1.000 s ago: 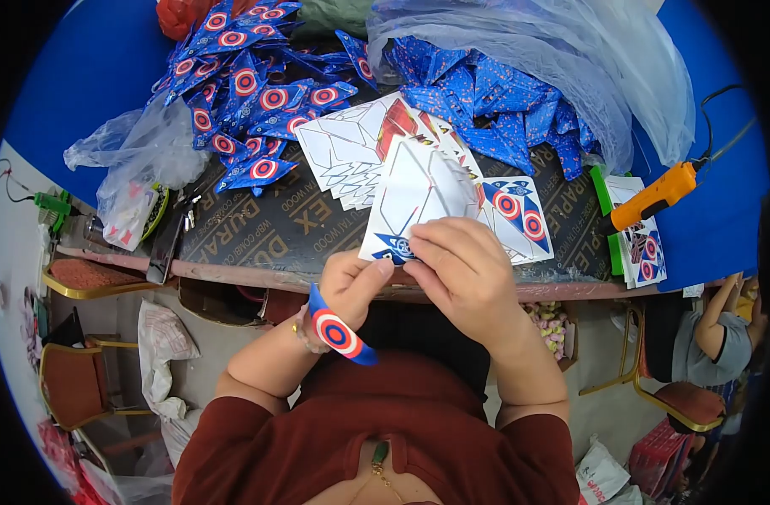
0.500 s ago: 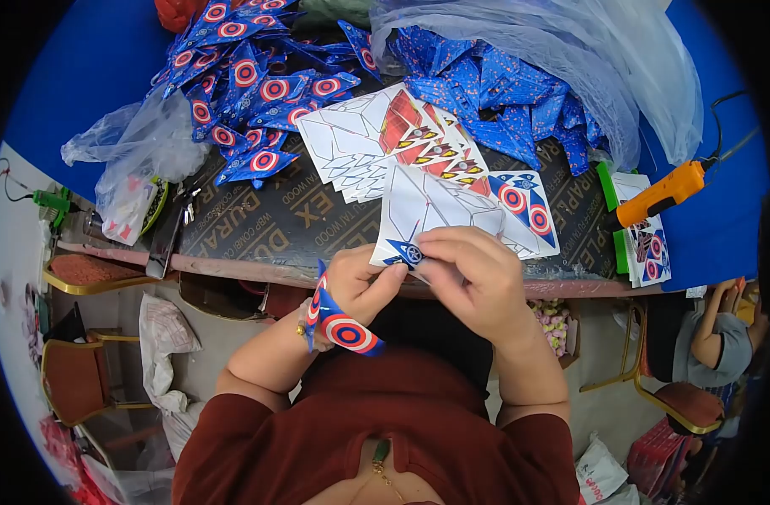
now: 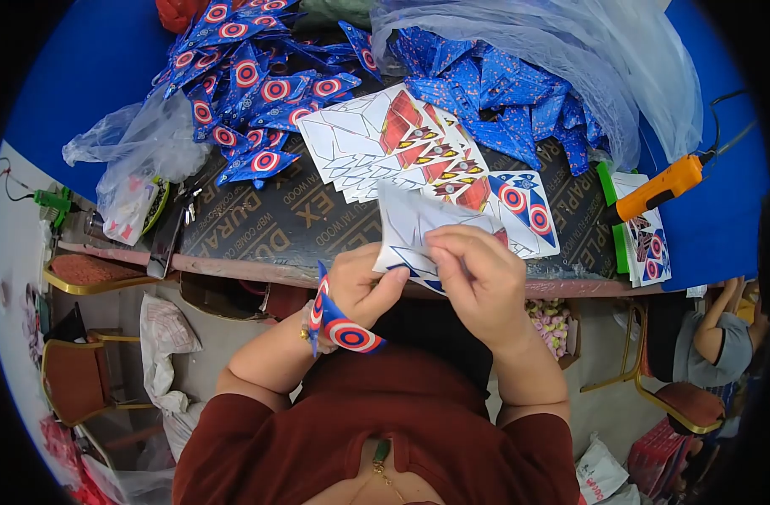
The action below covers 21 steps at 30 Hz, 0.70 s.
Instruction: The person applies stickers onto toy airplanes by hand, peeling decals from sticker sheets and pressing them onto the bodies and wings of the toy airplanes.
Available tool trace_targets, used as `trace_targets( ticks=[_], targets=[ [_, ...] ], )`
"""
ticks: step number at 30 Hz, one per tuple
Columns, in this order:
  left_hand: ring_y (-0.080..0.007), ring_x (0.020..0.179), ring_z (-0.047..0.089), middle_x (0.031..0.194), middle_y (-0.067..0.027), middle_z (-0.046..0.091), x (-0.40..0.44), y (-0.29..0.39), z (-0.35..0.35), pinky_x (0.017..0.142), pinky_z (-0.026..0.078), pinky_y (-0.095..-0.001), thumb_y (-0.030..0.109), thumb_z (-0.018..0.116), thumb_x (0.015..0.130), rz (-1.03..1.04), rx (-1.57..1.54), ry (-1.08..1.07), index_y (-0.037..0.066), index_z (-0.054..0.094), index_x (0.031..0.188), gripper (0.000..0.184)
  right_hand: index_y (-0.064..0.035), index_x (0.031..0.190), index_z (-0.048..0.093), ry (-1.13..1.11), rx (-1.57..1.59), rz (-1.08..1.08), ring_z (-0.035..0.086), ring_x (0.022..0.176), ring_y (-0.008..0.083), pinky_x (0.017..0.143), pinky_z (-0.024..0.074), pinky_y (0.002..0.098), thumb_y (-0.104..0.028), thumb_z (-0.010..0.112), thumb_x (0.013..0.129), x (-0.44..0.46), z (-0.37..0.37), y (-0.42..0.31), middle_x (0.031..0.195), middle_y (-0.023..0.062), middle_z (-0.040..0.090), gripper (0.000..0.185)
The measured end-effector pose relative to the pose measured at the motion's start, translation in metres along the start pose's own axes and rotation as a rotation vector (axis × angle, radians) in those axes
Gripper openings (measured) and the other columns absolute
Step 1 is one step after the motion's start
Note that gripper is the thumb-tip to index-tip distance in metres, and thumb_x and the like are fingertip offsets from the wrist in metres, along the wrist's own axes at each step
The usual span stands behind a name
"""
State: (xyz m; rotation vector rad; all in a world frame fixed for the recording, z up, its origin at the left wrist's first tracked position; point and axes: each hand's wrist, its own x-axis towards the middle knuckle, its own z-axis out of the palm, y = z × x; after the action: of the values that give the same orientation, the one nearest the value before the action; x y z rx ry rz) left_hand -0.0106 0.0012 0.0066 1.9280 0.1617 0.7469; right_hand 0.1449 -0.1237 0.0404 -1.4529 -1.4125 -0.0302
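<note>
My left hand (image 3: 364,282) is closed on the lower left edge of a white sticker sheet (image 3: 402,220), its thumb lying on top. The sheet is curled and tilted above the table's front edge, with blue-edged shapes near its bottom. My right hand (image 3: 477,282) pinches at the sheet's lower right part; whatever lies between its fingertips is too small to tell. Blue stickers with red and white rings (image 3: 351,335) hang from my left wrist. Behind the held sheet lie fanned sheets with red and yellow prints (image 3: 343,139) and a sheet with ringed prints (image 3: 538,217).
Blue ringed pieces (image 3: 246,74) are heaped at the back left, speckled blue pieces (image 3: 511,93) under clear plastic (image 3: 570,42) at the back right. An orange tool (image 3: 658,192) stands by a green holder (image 3: 610,210). Another person (image 3: 713,337) is at the far right.
The held sheet has curled up and turned between my hands, covering its blue corner print. My right hand has shifted slightly right. More ringed stickers show at my left wrist than at first.
</note>
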Motion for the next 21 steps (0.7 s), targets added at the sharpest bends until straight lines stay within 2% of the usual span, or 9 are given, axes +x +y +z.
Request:
trace_targets(
  ticks=[1, 3, 5, 9, 11, 14, 15, 18, 21],
  targets=[
    [-0.0231, 0.073, 0.065, 0.085, -0.0146, 0.068, -0.001, -0.005, 0.001, 0.068, 0.050, -0.0345, 0.009, 0.057, 0.097, -0.042, -0.045, 0.007, -0.003, 0.070, 0.104, 0.018, 0.0015, 0.094, 0.069, 0.015, 0.038, 0.077, 0.071, 0.083, 0.0300, 0.073, 0.0565, 0.0371, 0.001, 0.072, 0.084, 0.000, -0.001, -0.001, 0.094, 0.0145, 0.072, 0.010],
    [-0.0138, 0.078, 0.064, 0.091, -0.0098, 0.072, -0.005, -0.014, 0.005, 0.071, 0.051, -0.0311, 0.008, 0.060, 0.097, -0.276, -0.221, 0.054, -0.004, 0.071, 0.105, 0.018, 0.0012, 0.095, 0.069, 0.065, 0.052, 0.050, 0.071, 0.083, 0.0296, 0.073, 0.0561, 0.0371, 0.003, 0.072, 0.083, 0.001, -0.001, 0.003, 0.094, 0.0138, 0.073, 0.013],
    [-0.0102, 0.086, 0.065, 0.099, -0.0060, 0.073, -0.004, -0.015, 0.008, 0.075, 0.052, -0.0275, 0.003, 0.064, 0.095, -0.398, -0.371, 0.054, -0.003, 0.071, 0.113, 0.020, 0.0014, 0.094, 0.069, 0.120, -0.080, -0.213, 0.071, 0.084, 0.0291, 0.075, 0.0561, 0.0387, 0.006, 0.072, 0.080, 0.003, -0.003, 0.002, 0.096, 0.0122, 0.073, 0.015],
    [-0.0127, 0.099, 0.067, 0.108, -0.0075, 0.073, -0.001, -0.022, 0.010, 0.086, 0.055, -0.0297, -0.001, 0.067, 0.091, -0.300, -0.503, 0.034, -0.003, 0.066, 0.123, 0.032, -0.0008, 0.090, 0.069, -0.148, -0.235, -0.640, 0.065, 0.097, 0.0249, 0.085, 0.0538, 0.0438, -0.012, 0.075, 0.070, -0.001, 0.011, 0.002, 0.106, 0.0102, 0.067, 0.024],
    [-0.0118, 0.099, 0.067, 0.107, -0.0075, 0.073, 0.001, -0.023, 0.006, 0.086, 0.054, -0.0288, 0.002, 0.068, 0.093, -0.348, -0.589, 0.034, -0.001, 0.067, 0.122, 0.029, -0.0008, 0.089, 0.069, -0.156, -0.161, -0.543, 0.065, 0.097, 0.0263, 0.086, 0.0536, 0.0443, -0.012, 0.076, 0.070, -0.001, 0.014, -0.003, 0.104, 0.0098, 0.067, 0.024],
    [-0.0121, 0.097, 0.068, 0.109, -0.0097, 0.073, -0.001, -0.019, 0.011, 0.085, 0.055, -0.0275, 0.001, 0.066, 0.095, -0.409, -0.480, 0.108, -0.002, 0.066, 0.119, 0.025, -0.0010, 0.098, 0.070, -0.053, -0.129, -0.351, 0.066, 0.098, 0.0296, 0.086, 0.0535, 0.0450, -0.009, 0.079, 0.072, 0.000, 0.008, 0.009, 0.108, 0.0119, 0.069, 0.028],
    [-0.0131, 0.098, 0.068, 0.109, -0.0099, 0.072, -0.001, -0.015, 0.013, 0.085, 0.055, -0.0279, -0.002, 0.065, 0.094, -0.376, -0.526, 0.077, -0.003, 0.065, 0.120, 0.026, -0.0008, 0.105, 0.070, -0.002, -0.119, -0.287, 0.067, 0.099, 0.0316, 0.086, 0.0537, 0.0440, -0.009, 0.080, 0.076, 0.000, 0.009, 0.013, 0.111, 0.0130, 0.069, 0.031],
    [-0.0156, 0.102, 0.068, 0.115, -0.0115, 0.070, -0.006, -0.023, 0.012, 0.088, 0.056, -0.0296, -0.003, 0.068, 0.093, -0.329, -0.548, -0.009, -0.005, 0.059, 0.126, 0.034, -0.0003, 0.108, 0.071, -0.111, -0.061, -0.196, 0.067, 0.100, 0.0329, 0.086, 0.0538, 0.0425, -0.010, 0.080, 0.078, 0.000, 0.013, 0.016, 0.112, 0.0132, 0.070, 0.033],
    [-0.0186, 0.110, 0.067, 0.126, -0.0142, 0.064, -0.005, -0.024, 0.011, 0.090, 0.058, -0.0324, -0.004, 0.070, 0.091, -0.367, -0.729, -0.038, -0.004, 0.052, 0.134, 0.047, -0.0006, 0.111, 0.071, -0.119, -0.047, -0.187, 0.067, 0.101, 0.0319, 0.087, 0.0544, 0.0415, -0.010, 0.079, 0.079, -0.001, 0.014, 0.023, 0.113, 0.0126, 0.070, 0.034]
  ],
)
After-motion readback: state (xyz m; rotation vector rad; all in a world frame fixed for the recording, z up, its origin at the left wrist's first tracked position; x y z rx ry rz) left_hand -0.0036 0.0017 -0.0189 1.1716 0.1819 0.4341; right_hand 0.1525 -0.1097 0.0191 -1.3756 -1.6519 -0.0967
